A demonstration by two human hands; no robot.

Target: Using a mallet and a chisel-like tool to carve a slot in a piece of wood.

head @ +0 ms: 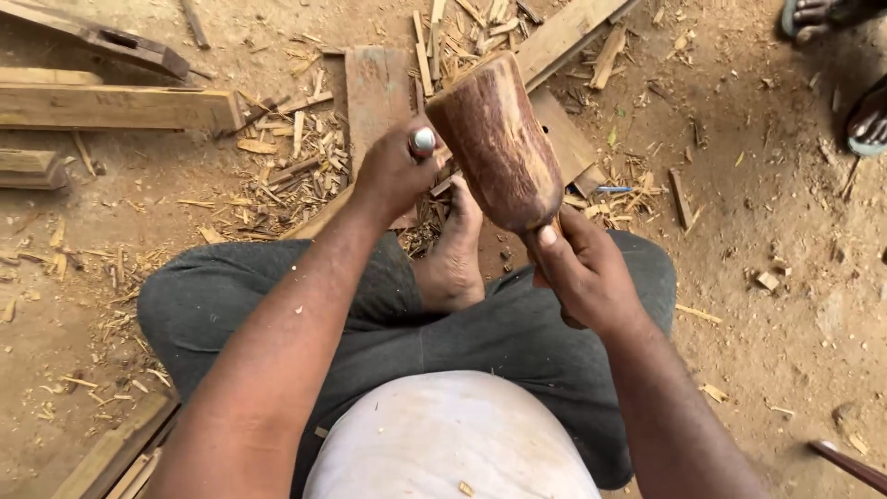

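Observation:
I sit cross-legged on bare earth, seen from my head camera. My right hand [580,270] grips the handle of a reddish-brown wooden mallet [497,139], whose thick rounded head is raised and tilted away from me. My left hand [395,171] is closed around a tool with a shiny metal butt end [422,140]; the rest of that tool is hidden by the hand. The mallet head hangs just to the right of that metal end, close to it. My bare foot [453,259] rests below both hands, between my knees in dark grey trousers.
Wood chips and splinters [286,166] litter the ground ahead. A flat plank [376,92] lies beyond my left hand, thick timber beams [120,106] at the left, boards [111,453] at the lower left. Another person's sandalled feet [868,120] stand at the upper right.

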